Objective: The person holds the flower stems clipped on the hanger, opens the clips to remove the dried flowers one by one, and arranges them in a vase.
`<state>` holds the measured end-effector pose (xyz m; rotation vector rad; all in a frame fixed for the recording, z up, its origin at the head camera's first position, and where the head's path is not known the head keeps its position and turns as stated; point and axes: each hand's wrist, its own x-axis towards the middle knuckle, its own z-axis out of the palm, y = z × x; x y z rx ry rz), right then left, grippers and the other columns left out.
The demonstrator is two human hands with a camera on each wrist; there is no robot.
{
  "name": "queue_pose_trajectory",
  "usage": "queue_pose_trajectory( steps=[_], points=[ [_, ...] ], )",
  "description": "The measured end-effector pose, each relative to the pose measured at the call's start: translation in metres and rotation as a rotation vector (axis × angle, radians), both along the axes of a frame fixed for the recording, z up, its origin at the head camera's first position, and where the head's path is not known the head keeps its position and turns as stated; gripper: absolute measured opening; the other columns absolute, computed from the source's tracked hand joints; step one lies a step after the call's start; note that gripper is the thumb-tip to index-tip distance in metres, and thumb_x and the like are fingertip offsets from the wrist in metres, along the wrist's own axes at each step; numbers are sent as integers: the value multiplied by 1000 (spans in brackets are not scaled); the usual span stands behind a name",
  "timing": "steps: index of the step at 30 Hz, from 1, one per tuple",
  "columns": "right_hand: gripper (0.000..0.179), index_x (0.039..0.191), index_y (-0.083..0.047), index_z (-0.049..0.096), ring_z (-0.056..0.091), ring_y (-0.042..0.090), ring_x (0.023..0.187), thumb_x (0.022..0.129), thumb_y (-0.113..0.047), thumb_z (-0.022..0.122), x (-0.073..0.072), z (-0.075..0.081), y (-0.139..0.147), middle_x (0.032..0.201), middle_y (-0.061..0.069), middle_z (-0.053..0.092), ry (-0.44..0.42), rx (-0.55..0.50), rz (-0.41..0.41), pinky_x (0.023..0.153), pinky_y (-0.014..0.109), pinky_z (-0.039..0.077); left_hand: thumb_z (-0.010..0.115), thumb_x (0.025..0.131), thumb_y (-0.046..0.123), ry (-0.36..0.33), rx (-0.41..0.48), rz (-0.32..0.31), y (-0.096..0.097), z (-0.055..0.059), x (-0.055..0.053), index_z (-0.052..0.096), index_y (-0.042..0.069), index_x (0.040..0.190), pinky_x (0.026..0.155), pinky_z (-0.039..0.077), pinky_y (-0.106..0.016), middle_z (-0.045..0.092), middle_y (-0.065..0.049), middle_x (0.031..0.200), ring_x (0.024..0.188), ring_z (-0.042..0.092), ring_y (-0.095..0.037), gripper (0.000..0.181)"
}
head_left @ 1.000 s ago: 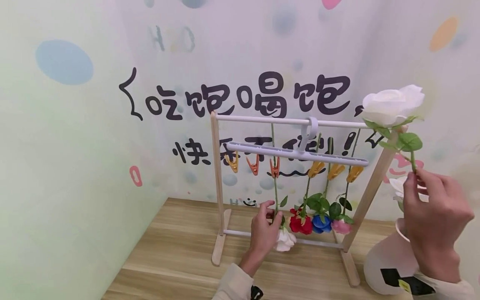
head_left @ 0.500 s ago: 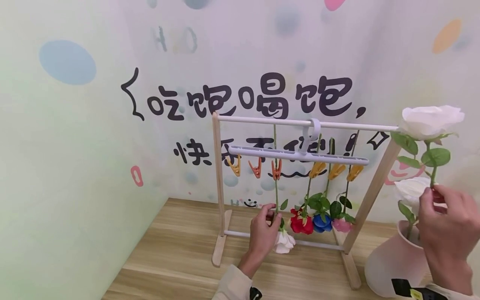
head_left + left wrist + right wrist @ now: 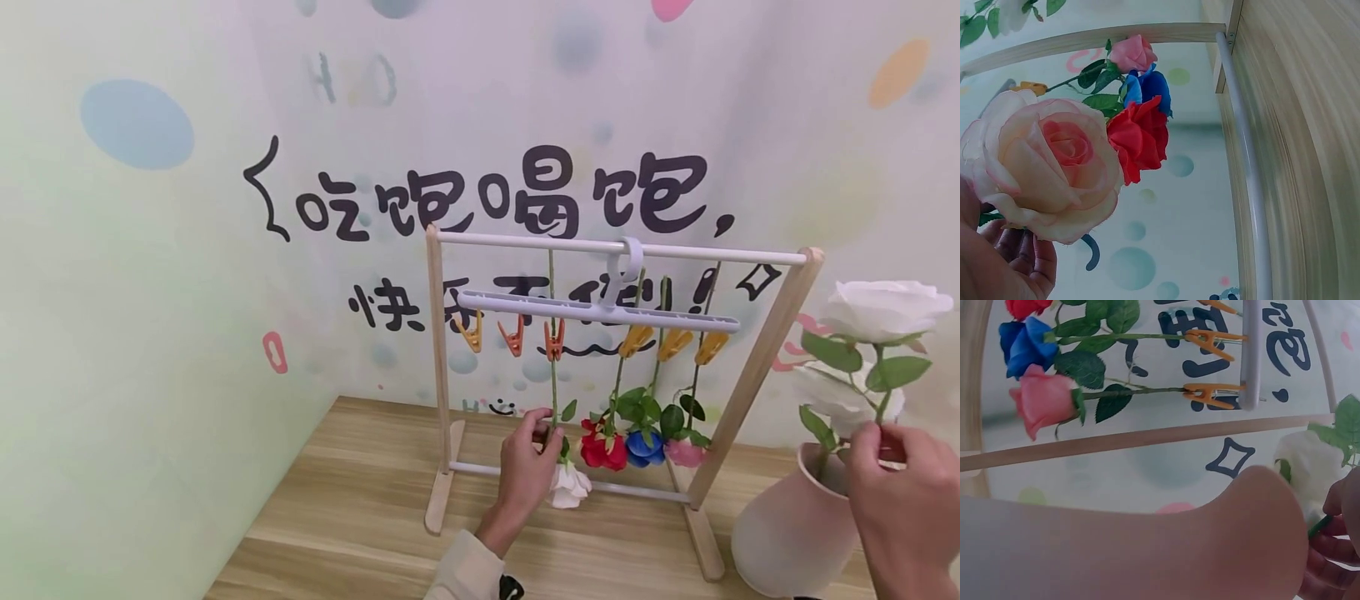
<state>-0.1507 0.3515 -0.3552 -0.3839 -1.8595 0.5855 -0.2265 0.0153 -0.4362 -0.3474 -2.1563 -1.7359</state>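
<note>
With thumb and fingertips my right hand pinches the green stem of a white artificial rose, bloom up, right beside the vase mouth. The lower stem is hidden by the hand. Behind it, another white rose stands in the pale pink-white vase. My left hand holds the stem of an upside-down rose, which hangs from an orange clip. Up close in the left wrist view, this rose is cream with a pink heart, and my curled fingers show below it.
A wooden rack carries a white clip hanger. Yellow clips hold a red rose, a blue rose and a pink rose, heads down. Two clips at the left hold nothing. A lettered wall stands behind the wood-grain table.
My right hand has moved right and down with the white rose, from above the rack's right end to beside the vase mouth. My left hand stays on the hanging rose's stem.
</note>
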Motion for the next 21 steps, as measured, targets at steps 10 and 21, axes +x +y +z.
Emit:
queue_pose_trajectory(
  steps=[10, 21],
  points=[
    [39, 94, 17, 67, 61, 54, 74, 94, -20, 51, 8, -15, 4, 89, 37, 65, -211, 120, -82, 51, 34, 35, 66, 95, 11, 16, 2, 6, -2, 2, -1, 64, 9, 118, 65, 51, -19, 69, 0, 87, 80, 60, -7, 23],
    [25, 79, 11, 64, 55, 48, 57, 87, -12, 56, 24, -15, 9, 70, 33, 62, -431, 115, -25, 51, 49, 40, 66, 95, 11, 24, -2, 6, -2, 2, -2, 64, 8, 117, 64, 52, -20, 69, -1, 87, 80, 60, -7, 23]
  ],
)
